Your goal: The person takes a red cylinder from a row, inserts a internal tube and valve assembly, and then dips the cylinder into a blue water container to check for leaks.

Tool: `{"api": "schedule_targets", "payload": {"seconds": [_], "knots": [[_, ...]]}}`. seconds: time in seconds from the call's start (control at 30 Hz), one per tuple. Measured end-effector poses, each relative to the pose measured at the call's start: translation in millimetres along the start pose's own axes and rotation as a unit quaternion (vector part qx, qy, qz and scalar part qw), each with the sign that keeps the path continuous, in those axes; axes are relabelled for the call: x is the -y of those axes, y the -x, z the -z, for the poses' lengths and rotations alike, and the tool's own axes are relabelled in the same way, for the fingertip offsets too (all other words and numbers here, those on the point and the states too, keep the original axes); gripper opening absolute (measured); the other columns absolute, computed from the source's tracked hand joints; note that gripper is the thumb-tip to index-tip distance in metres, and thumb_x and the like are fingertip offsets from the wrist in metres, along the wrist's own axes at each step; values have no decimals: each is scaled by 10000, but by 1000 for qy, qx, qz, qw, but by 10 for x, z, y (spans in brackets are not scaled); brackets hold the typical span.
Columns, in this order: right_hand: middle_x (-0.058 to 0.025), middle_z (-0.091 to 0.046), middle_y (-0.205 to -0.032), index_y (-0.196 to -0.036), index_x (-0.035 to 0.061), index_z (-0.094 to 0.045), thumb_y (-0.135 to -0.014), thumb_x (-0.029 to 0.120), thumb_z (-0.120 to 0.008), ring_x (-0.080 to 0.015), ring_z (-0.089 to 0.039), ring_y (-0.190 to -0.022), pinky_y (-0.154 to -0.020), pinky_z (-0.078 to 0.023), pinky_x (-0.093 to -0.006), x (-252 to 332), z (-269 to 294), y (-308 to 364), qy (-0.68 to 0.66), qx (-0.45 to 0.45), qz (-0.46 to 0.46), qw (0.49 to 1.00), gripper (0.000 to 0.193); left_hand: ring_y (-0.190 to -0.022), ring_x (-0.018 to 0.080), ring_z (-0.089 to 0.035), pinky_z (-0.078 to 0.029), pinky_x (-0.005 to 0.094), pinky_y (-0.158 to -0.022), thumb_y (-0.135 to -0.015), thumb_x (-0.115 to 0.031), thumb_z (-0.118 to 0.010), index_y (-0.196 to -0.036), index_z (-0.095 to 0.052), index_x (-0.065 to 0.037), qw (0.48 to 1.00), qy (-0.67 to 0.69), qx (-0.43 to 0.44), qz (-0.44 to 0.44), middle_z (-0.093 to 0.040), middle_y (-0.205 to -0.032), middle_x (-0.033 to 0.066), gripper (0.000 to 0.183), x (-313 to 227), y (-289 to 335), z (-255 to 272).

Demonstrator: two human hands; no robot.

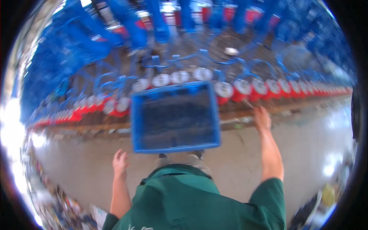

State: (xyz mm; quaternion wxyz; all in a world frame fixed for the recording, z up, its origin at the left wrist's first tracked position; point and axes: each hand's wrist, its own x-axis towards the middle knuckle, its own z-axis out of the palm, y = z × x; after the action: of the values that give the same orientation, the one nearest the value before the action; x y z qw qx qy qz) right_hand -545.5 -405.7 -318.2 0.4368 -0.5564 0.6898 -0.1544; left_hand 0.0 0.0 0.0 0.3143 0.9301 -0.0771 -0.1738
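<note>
My right hand (262, 118) reaches forward to a long row of red cans with pale round tops (242, 87). Its fingers are closed around a thin, stick-like thing (248, 104), whose tip points at the cans; blur hides its kind. Low on the left hangs my left hand (120, 165), holding nothing visible, its fingers slightly bent and apart. Between the two hands is a blue rectangular crate (176, 148) with a dark inside. Neither hand touches it.
Blue straps (230, 62) loop behind the row of cans. Blue sheeting (69, 50) and further red things (253, 15) fill the far side. A low brown ledge (99, 129) runs under the cans, above a grey floor (306, 142). Mixed clutter (73, 207) lies at lower left.
</note>
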Motion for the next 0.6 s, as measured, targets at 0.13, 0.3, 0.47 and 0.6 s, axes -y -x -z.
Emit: {"api": "schedule_targets", "payload": {"seconds": [0.13,0.3,0.47,0.6], "knots": [[-144,-630,-1319,-1261,124,-643,-1080,353,-570,-406,-576,-1274,-1035,-493,-520,-664,1410,-776,259,-121,154,946,301,-1185,225,-671,-594,393,-797,-1013,-265,-711,-1570,-503,-80,989,131,66,18,-683,-1394,128,623,355,262,-1646],[-144,-545,-1452,-1429,174,-557,-1050,204,-623,-400,-538,-1331,-1007,-545,-527,-572,1730,-686,425,-179,187,867,385,-1181,218,-671,-604,356,-773,-1017,-239,-697,-1544,-533,-80,968,226,110,1,-695,-1350,111,575,701,-356,-2005],[-183,-543,-1441,-1504,185,-522,-1031,164,-643,-405,-544,-1320,-1027,-527,-533,-563,1783,-355,434,-276,181,839,489,-1172,182,-662,-597,342,-753,-999,-212,-708,-1529,-540,-74,969,238,60,-12,-695,-1322,106,572,690,-1465,-1602],[-164,-636,-1119,-1300,59,-548,-1079,197,-614,-334,-659,-1019,-833,-558,-468,-919,1913,-14,237,-313,195,899,268,-1149,191,-655,-581,350,-902,-911,-192,-805,-1520,-527,-20,967,235,-41,-86,-676,-1313,127,691,467,-2735,-1252]]}}
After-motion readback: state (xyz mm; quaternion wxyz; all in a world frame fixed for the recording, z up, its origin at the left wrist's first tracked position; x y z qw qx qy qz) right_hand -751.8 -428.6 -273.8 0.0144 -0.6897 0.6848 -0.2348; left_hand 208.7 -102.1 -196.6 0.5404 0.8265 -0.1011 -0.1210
